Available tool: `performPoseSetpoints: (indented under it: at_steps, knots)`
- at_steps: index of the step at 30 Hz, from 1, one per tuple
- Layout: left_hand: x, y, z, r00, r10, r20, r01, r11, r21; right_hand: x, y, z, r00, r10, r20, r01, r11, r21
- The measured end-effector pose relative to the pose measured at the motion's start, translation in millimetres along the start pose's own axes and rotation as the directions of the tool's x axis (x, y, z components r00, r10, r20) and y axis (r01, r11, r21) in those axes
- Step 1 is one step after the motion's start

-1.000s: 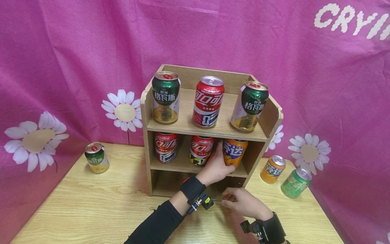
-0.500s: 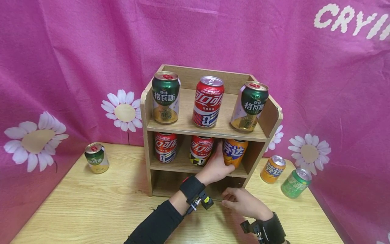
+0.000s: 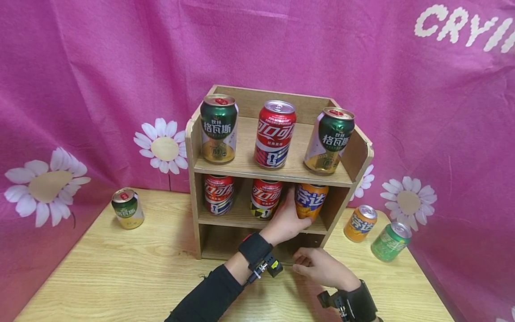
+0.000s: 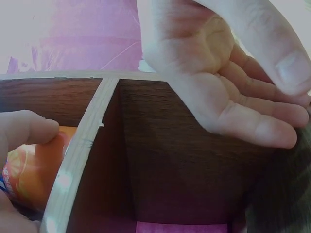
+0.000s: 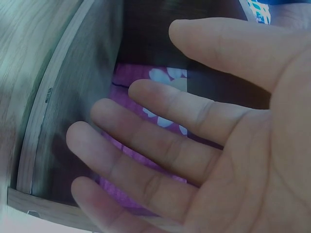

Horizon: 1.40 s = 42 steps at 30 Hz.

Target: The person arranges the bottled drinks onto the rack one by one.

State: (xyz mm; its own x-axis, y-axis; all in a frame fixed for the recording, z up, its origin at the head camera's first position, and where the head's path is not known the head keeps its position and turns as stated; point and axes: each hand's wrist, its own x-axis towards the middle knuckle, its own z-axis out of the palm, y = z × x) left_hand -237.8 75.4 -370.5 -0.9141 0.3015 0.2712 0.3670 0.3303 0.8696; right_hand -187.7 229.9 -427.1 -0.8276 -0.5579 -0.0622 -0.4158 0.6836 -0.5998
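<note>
In the head view, my left hand point(image 3: 284, 225) grips an orange soda can point(image 3: 311, 200) at the right end of the wooden rack's middle shelf. Its thumb lies across the can's lower front, and the other fingers reach round the left side. Up close in the left wrist view, a fingertip presses the orange can point(image 4: 39, 167) beside the shelf board. My right hand point(image 3: 323, 267) hangs low before the bottom compartment, fingers loosely bent. The right wrist view has its palm and fingers point(image 5: 160, 141) spread with nothing held.
Two red cola cans point(image 3: 219, 194) share the middle shelf. On the rack point(image 3: 281, 178) top stand two green-gold cans point(image 3: 219, 129) and a red cola can point(image 3: 275, 134). Another green-gold can point(image 3: 128, 209) is left on the table; an orange can point(image 3: 360, 223) and green can point(image 3: 391, 242) stand right.
The orange soda can in my left hand has shifted and turned very slightly to the right, the hand moving with it. My right hand stays in place.
</note>
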Motion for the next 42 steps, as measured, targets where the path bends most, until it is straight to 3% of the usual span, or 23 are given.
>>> performPoseSetpoints:
  at_steps: [42]
  knots:
    - [1.5, -1.0, -1.4, 0.999, 0.040, 0.020, -0.041, 0.997, 0.067, -1.0, 1.9, 0.5, 1.000, -0.018, -0.020, 0.018, 1.000, -0.017]
